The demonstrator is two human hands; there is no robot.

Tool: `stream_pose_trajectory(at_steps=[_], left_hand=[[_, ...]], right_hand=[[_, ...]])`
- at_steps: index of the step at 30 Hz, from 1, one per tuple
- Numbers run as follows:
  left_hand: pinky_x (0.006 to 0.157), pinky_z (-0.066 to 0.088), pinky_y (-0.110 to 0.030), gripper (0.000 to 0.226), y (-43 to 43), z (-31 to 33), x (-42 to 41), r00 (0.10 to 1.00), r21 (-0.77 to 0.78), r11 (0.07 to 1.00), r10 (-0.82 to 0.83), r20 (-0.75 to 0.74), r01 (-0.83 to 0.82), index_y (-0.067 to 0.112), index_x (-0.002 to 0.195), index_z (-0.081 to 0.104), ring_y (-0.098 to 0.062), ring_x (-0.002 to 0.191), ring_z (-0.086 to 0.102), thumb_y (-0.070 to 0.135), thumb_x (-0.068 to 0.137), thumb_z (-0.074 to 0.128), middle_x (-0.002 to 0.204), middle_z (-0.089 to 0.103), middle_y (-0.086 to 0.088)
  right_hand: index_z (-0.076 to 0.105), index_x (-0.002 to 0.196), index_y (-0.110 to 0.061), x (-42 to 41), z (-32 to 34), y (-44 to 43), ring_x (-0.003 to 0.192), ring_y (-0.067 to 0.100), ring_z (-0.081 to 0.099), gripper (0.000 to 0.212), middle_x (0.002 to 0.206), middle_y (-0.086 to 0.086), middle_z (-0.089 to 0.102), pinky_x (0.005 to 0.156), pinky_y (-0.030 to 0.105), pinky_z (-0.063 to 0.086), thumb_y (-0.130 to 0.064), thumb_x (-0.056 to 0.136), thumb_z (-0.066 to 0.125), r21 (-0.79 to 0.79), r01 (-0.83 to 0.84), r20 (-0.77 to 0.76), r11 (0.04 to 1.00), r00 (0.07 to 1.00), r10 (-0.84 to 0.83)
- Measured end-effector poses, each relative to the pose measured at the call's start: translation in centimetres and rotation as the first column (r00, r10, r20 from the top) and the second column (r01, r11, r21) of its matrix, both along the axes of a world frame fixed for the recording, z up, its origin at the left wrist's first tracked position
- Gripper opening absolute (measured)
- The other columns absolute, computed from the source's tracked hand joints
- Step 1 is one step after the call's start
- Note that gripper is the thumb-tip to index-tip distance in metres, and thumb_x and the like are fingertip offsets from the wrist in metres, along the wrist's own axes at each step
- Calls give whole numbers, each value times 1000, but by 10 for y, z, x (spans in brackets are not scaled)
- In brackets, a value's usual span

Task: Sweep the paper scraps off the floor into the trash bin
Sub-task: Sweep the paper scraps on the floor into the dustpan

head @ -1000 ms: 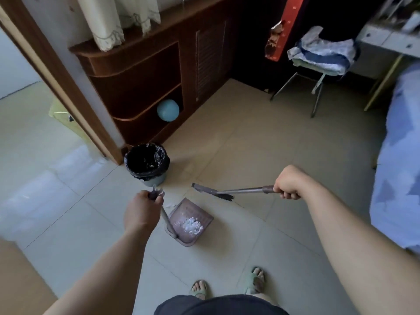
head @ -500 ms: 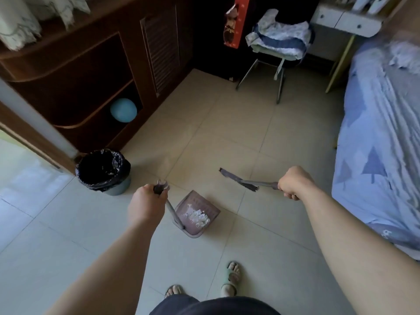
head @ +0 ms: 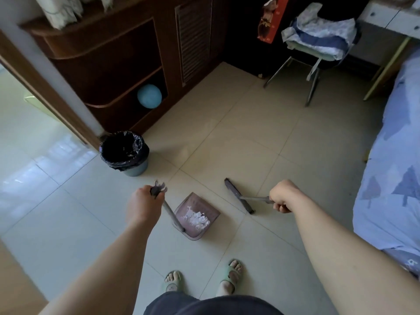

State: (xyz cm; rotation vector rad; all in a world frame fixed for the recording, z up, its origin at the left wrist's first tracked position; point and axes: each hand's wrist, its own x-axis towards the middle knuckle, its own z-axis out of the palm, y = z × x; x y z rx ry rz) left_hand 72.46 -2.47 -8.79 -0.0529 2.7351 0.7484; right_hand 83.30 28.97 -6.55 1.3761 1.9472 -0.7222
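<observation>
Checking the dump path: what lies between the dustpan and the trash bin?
Head view: bare floor tiles only; the left hand grips the dustpan handle above them.

Glossy tiled floor [head: 261, 137], dark polished wood cabinet [head: 127, 64], crinkled black plastic liner in the trash bin [head: 125, 153], white paper scraps [head: 196, 218].

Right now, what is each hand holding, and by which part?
Left hand: dustpan, grip just below the top end of its long handle. Right hand: broom, grip on its metal handle.

Bare floor [head: 238, 142] between trash bin [head: 127, 155] and chair [head: 316, 71]
</observation>
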Motion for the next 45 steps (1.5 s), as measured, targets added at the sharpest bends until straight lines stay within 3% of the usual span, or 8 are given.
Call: stream_pose_trajectory(at_steps=[11, 17, 24, 29, 32, 36, 41, 45], left_hand=[[54, 32, -28, 19, -98, 7, 0, 985, -86, 982, 171, 17, -169, 10, 83, 63, -32, 74, 55, 27, 88, 58, 73, 59, -9], [60, 38, -30, 21, -148, 4, -7, 964, -74, 962, 264, 21, -262, 8, 85, 65, -34, 78, 58, 27, 89, 58, 78, 64, -13], [59, 37, -29, 23, -191, 2, -17, 941, -57, 941, 336, 36, -334, 8, 82, 64, -34, 76, 58, 29, 90, 57, 77, 64, -13], [58, 37, -29, 23, -214, -3, -28, 927, -33, 929, 371, 59, -370, 7, 83, 65, -33, 74, 58, 27, 89, 57, 76, 64, -13], [58, 39, -30, 23, -225, -9, -34, 915, -15, 919, 393, 88, -393, 5, 83, 66, -34, 74, 59, 26, 89, 57, 77, 64, -14], [57, 38, -30, 27, -233, -11, -45, 910, -2, 914, 403, 103, -405, 3, 82, 65, -34, 73, 58, 29, 89, 58, 76, 63, -15], [58, 38, -30, 30, -223, -8, -52, 915, 56, 917, 386, 118, -395, 2, 81, 64, -33, 71, 57, 30, 89, 59, 74, 62, -15], [58, 40, -29, 30, -211, -6, -54, 926, 75, 927, 357, 124, -367, 4, 80, 65, -35, 74, 62, 32, 89, 58, 74, 64, -15]], right_hand=[[52, 69, -4, -58, -1, -129, 44, 17, 43, 18, 46, 13, 51, 44, 22, 33, 3, 85, 46, -87, -228, -54, 970, 973, 224], [49, 65, -9, -91, 16, -189, 46, 19, 48, 24, 65, 9, 58, 28, 14, 36, -4, 88, 54, -107, -406, -129, 908, 911, 392], [54, 61, -7, -130, 18, -231, 36, 18, 47, 28, 56, 8, 58, 38, 14, 36, -18, 84, 64, 56, -447, -155, 893, 879, 450], [51, 90, -13, -140, -3, -264, 95, 30, 62, 12, 97, 12, 63, 64, 24, 40, -21, 90, 60, 173, -558, -201, 812, 787, 583], [54, 98, -12, -143, -15, -277, 103, 31, 60, 9, 114, 13, 62, 69, 27, 38, -19, 93, 55, 201, -612, -171, 765, 747, 642], [60, 106, -10, -142, -17, -287, 85, 31, 56, 17, 101, 13, 61, 66, 27, 39, -17, 92, 57, 174, -712, -71, 680, 680, 730], [55, 71, -6, -152, 21, -277, 52, 22, 54, 28, 65, 6, 59, 47, 20, 37, -26, 85, 68, 115, -765, 22, 634, 640, 768], [60, 61, -9, -151, 45, -257, 37, 19, 47, 36, 49, 2, 59, 48, 20, 41, -39, 74, 77, 94, -747, 45, 658, 663, 747]])
